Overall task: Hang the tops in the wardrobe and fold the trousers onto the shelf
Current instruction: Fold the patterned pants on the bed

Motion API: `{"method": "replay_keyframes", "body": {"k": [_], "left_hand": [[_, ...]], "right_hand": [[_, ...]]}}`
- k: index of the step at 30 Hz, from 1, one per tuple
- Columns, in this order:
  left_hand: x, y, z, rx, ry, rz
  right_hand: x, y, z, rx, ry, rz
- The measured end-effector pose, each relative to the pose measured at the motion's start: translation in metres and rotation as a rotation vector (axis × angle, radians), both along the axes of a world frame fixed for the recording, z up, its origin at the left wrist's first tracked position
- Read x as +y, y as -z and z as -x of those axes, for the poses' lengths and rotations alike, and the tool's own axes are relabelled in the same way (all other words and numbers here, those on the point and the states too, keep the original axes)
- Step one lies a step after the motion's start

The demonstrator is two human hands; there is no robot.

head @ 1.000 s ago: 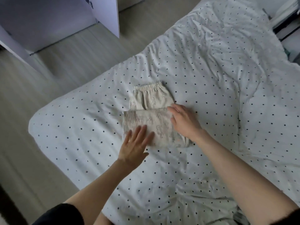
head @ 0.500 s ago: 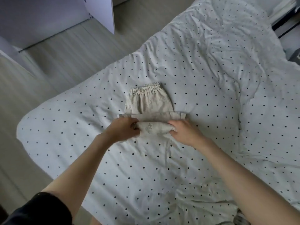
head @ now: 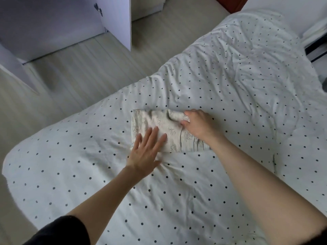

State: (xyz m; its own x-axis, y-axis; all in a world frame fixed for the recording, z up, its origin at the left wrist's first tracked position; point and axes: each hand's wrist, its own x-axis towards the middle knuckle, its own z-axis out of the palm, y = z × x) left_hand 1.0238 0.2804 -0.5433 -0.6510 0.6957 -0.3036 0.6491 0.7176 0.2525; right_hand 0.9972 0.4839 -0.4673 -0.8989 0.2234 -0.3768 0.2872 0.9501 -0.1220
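A pair of small beige patterned trousers [head: 159, 124] lies folded into a compact rectangle on the white polka-dot duvet [head: 230, 85]. My left hand [head: 146, 149] lies flat with straight fingers on the bundle's near left part, pressing it down. My right hand [head: 198, 124] rests on the bundle's right end, its fingers curled round the top right fold of the cloth. The waistband is folded under and hidden.
The white wardrobe [head: 53, 27] stands at the upper left with an open door [head: 122, 22] jutting toward the bed. Pale wooden floor [head: 79, 73] runs between the wardrobe and the bed. A dark bedside edge [head: 316, 48] shows at the far right.
Both hands brought the lower fold up over the waistband, making a shorter bundle. My left hand let go and now lies flat on it; my right hand moved to the right end.
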Motion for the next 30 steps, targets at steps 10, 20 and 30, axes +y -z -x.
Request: {"method": "replay_keyframes", "body": {"k": [10, 20, 30], "left_hand": [[0.015, 0.025, 0.033, 0.141, -0.061, -0.107], [0.031, 0.006, 0.047, -0.034, -0.176, -0.161], [0.013, -0.079, -0.007, -0.597, -0.664, -0.66]], "right_hand": [[-0.019, 0.043, -0.054, 0.105, -0.386, -0.227], [-0.026, 0.057, -0.045, 0.197, -0.028, -0.095], [-0.092, -0.011, -0.098, 0.378, 0.533, 0.849]]}}
